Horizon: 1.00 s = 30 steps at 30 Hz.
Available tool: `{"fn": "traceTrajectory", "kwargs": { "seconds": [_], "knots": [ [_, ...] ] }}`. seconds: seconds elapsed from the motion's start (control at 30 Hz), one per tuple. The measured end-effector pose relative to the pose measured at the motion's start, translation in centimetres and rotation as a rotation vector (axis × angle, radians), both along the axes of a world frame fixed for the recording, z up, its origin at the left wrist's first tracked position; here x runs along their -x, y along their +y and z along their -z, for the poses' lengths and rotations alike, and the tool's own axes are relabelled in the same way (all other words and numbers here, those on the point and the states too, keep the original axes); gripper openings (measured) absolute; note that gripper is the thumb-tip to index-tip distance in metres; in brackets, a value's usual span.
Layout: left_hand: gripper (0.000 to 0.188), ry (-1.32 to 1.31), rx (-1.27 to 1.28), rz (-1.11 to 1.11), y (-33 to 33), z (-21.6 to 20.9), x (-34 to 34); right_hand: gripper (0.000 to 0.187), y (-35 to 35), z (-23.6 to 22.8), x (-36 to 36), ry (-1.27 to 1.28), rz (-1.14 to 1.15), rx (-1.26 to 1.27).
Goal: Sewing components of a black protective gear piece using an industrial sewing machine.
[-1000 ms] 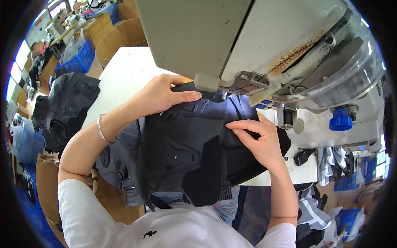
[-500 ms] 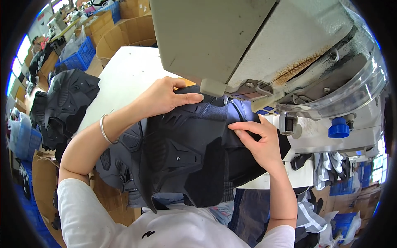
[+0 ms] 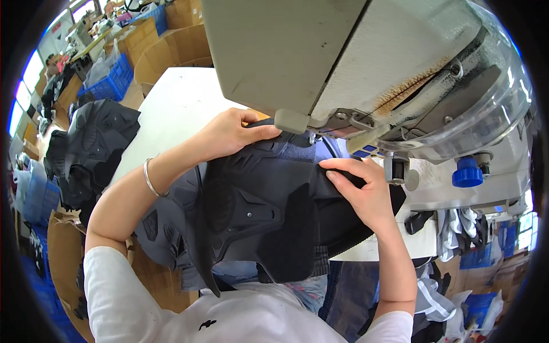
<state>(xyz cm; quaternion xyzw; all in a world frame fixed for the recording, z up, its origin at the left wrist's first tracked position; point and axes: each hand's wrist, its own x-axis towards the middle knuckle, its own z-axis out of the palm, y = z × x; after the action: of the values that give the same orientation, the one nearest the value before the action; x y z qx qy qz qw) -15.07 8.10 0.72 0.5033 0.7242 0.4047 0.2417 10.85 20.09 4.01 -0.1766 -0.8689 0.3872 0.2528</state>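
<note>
A black piece with moulded, mesh-backed panels [image 3: 274, 211] hangs over the near table edge and runs up under the head of a sewing machine [image 3: 274, 51]. With thumb over fingers, my left hand [image 3: 240, 134] is closed on its far edge, just left of the needle area. To the right of the needle, my right hand [image 3: 366, 186] pinches the material beside a seam, thumb and forefinger close together. Between the hands lies a dark blue-grey strip [image 3: 298, 152]. The needle's contact point is hidden by the machine head.
More black moulded pieces [image 3: 100, 148] are stacked at the left of the white table [image 3: 171, 97]. A blue knob [image 3: 467, 172] and a clear curved cover [image 3: 503, 108] stick out from the machine. Cardboard boxes [image 3: 177, 51] and a blue crate [image 3: 111, 80] stand beyond.
Both hands keep their holds, with the black piece in nearly the same place. A pale lever under the machine's clear cover has shifted, and the whole view has moved slightly.
</note>
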Motion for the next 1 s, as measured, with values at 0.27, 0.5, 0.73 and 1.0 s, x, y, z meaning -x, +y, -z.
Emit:
{"fn": "traceTrajectory", "kwargs": {
  "seconds": [0.27, 0.5, 0.73, 1.0],
  "knots": [
    [0.047, -0.466, 0.344, -0.036, -0.3, -1.2, -1.8, 0.02, 0.0, -0.3, -0.3, -0.094, 0.025, 0.012],
    [0.042, 0.006, 0.079, -0.008, -0.5, -2.0, -1.4, 0.021, 0.1, 0.3, -0.5, -0.043, 0.049, -0.05],
    [0.039, -0.449, 0.401, 0.005, 0.2, -1.8, -0.7, 0.022, 0.2, -0.2, -0.6, -0.145, 0.065, -0.072],
    [0.04, -0.096, 0.045, -0.002, -0.2, -1.6, -0.7, 0.023, 0.0, 0.1, -0.6, -0.075, 0.079, -0.116]
  ]
}}
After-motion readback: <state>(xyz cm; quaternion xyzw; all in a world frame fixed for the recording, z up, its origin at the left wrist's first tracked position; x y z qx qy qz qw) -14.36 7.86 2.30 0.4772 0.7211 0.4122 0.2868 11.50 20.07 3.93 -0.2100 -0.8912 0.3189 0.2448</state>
